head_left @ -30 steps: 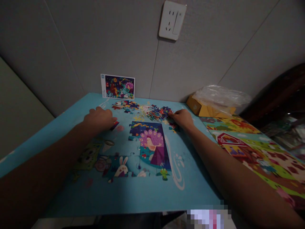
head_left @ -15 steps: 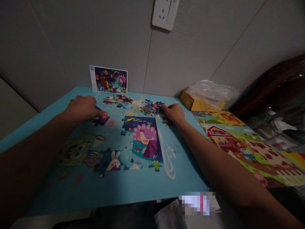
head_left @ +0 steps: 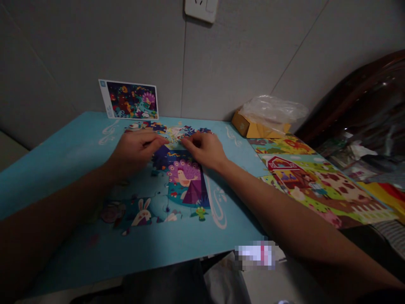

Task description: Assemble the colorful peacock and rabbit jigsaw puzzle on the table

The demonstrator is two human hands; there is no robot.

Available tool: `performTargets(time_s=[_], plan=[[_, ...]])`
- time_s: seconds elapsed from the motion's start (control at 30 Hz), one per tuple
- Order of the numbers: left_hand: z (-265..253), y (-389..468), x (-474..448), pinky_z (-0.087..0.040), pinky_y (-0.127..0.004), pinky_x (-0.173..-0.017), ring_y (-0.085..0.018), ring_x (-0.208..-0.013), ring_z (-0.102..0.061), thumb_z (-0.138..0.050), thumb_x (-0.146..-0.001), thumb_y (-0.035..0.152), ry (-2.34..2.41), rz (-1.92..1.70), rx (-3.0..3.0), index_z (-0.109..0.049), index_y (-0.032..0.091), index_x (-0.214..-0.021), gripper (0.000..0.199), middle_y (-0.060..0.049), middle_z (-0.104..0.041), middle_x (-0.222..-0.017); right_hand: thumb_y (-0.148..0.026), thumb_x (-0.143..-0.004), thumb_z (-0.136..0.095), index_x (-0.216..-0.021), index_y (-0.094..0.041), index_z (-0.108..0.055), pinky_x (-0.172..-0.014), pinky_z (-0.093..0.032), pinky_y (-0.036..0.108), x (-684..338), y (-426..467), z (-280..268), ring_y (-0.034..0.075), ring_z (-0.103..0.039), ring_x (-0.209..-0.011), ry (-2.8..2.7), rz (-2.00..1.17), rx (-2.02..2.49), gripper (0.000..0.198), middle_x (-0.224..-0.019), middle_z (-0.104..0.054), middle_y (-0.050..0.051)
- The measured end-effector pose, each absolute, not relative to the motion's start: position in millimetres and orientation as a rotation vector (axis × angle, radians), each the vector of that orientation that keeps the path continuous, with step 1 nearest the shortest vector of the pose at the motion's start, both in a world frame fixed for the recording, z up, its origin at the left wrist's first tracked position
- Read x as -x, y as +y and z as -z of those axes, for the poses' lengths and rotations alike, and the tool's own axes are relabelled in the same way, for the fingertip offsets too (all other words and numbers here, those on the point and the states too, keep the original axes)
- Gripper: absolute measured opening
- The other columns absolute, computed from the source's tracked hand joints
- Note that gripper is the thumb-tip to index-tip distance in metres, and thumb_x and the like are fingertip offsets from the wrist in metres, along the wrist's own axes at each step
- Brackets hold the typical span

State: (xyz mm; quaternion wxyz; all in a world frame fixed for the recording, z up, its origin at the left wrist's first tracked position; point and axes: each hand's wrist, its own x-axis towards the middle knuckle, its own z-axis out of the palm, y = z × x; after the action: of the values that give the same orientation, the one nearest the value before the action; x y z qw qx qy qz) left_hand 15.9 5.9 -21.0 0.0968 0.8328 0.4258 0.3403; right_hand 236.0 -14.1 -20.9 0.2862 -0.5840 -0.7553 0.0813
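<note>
From the head camera, one yellow cardboard box [head_left: 253,127] sits at the two o'clock corner of the table [head_left: 63,152], against the wall. It carries one crumpled clear plastic bag [head_left: 274,109]; what is inside the bag cannot be made out.

The table is covered by a smooth light-blue mat printed with cartoon figures. At its centre lies one partly assembled jigsaw puzzle [head_left: 186,181], a flat rectangle of interlocked card pieces showing a peacock with a purple fan tail, with a white rabbit at its seven o'clock corner. At twelve o'clock from it spreads one heap of loose puzzle pieces [head_left: 174,130], too many and too small to count.

Two hands work at the puzzle's upper edge. The left hand [head_left: 134,150] is curled palm down, fingers half closed with their tips pressed on the puzzle's top left part; whether it grips a piece cannot be told. The right hand [head_left: 205,148] lies just beside it, fingers loosely bent over the top edge, its grasp also hidden.

One glossy reference card [head_left: 129,99] leans on the wall at eleven o'clock. One farm-pattern mat [head_left: 316,185] lies at three o'clock.
</note>
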Motion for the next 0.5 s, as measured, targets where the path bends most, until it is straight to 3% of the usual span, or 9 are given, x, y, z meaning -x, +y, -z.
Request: performTargets(time_s=[0.23,0.5], plan=[[19.9,1.2,-21.0,-0.04,-0.027,-0.061,-0.014,-0.06,-0.055,-0.05,-0.089,0.041,1.138,-1.022,-2.519,-0.067,0.019,-0.065,0.037,0.0,-0.06,-0.058,-0.041,-0.098,-0.044,-0.064,-0.016,-0.056,-0.055,-0.022,0.026,-227.4,-20.6,27.3,0.009,-0.038,-0.055,-2.246,-0.497,1.126,0.043,-0.056,-0.046,-0.003],[22.7,-1.4,-21.3,-0.035,-0.021,-0.04,-0.01,-0.04,-0.05,-0.05,-0.09,0.043,1.067,-0.967,-2.124,-0.056,0.017,-0.061,0.04,0.003,-0.054,-0.045,-0.04,-0.091,-0.05,-0.073,-0.017,-0.058,-0.051,-0.029,0.024,-226.8,-20.9,33.6,0.009,-0.042,-0.051,-2.107,-0.806,1.015,0.031,-0.057,-0.053,-0.002]])
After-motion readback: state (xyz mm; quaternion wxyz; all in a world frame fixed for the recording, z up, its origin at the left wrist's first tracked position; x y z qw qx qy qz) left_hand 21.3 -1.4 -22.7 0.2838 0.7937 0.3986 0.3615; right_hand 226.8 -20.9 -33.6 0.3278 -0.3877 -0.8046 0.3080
